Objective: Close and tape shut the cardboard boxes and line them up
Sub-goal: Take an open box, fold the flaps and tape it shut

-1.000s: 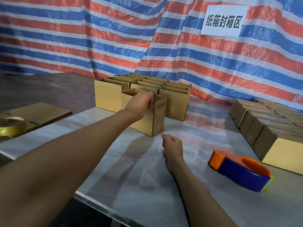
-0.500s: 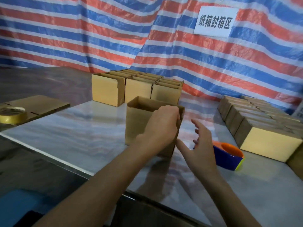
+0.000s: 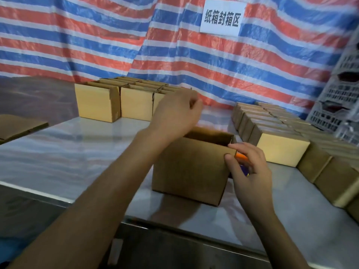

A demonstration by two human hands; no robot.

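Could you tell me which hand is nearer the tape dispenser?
Right. The right hand, pinching the open box, is just before the tape dispenser; the left hand is above the box's far-left side.

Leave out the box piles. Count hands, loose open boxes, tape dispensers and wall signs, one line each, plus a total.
Hands: 2, left hand and right hand
Loose open cardboard box: 1
Tape dispenser, mostly hidden: 1
Wall sign: 1
Total: 5

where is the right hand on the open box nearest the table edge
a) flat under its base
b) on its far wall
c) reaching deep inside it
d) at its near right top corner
d: the right hand pinches the open box at its near right top corner, thumb on the front face.
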